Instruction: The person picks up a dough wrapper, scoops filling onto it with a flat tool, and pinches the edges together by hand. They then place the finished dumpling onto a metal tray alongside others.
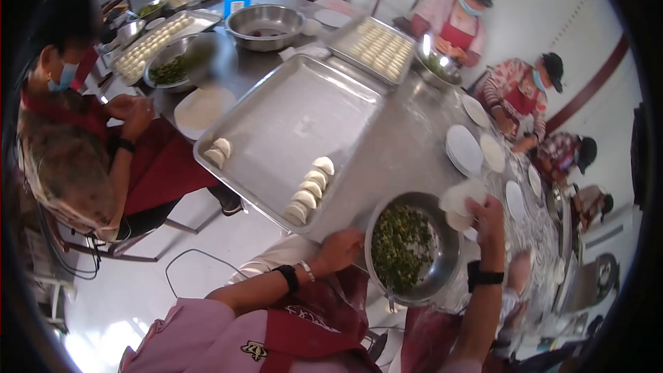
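Observation:
In my right hand (489,217) are thin, round, pale dumpling wrappers (457,206), pinched above the right rim of a steel bowl. Chopped green filling (397,245) lies in that steel bowl (445,273), and a utensil handle (391,298) sticks out at its near edge. My left hand (342,250) is beside the bowl's left rim; its fingertips do not show clearly, nor whether they touch the rim. Left of it, a large metal tray (297,110) carries a row of folded dumplings (311,190) by its right edge and a few dumplings (218,152) at its left corner.
White plates (464,150) are stacked on the floured steel table (407,145). Farther off are a full dumpling tray (376,48), a wide steel bowl (266,26) and another filling bowl (168,69). A masked person (76,138) sits at left; several co-workers line the far side.

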Available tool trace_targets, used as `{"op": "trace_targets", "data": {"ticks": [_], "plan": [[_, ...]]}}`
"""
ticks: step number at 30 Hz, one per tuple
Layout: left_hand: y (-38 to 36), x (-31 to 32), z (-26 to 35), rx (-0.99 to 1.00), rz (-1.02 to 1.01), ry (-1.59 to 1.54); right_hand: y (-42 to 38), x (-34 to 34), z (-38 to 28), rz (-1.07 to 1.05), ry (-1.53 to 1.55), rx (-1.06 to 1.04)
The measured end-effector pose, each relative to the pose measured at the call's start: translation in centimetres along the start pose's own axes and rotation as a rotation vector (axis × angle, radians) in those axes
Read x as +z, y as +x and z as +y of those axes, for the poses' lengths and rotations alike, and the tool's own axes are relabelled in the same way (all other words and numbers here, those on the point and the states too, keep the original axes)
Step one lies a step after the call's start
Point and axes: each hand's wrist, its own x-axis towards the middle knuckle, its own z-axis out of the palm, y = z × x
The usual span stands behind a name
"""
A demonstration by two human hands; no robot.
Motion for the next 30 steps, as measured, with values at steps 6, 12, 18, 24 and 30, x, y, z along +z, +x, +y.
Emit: {"op": "trace_targets", "data": {"ticks": [6, 12, 18, 24, 30], "plan": [[-4.1, -1.5, 2.2, -0.439, 0.007, -1.21, -5.3, 11.4, -2.7, -0.546, -0.153, -0.135], [-6.6, -5.4, 6.2, -0.482, 0.066, -1.308, -6.1, 19.6, -1.9, -1.071, -0.572, -0.434], [-8.0, -5.9, 4.8, -0.553, 0.129, -1.235, -2.6, 24.0, 2.3, -1.259, -0.865, -0.562], [-7.0, -4.8, 2.6, -0.736, 0.218, -1.225, -2.3, 22.5, 5.1, -0.71, -1.096, -0.636], [-6.6, -4.2, 1.7, -0.781, 0.229, -1.023, -7.7, 15.1, 0.3, -0.484, -0.78, -0.681]]}}
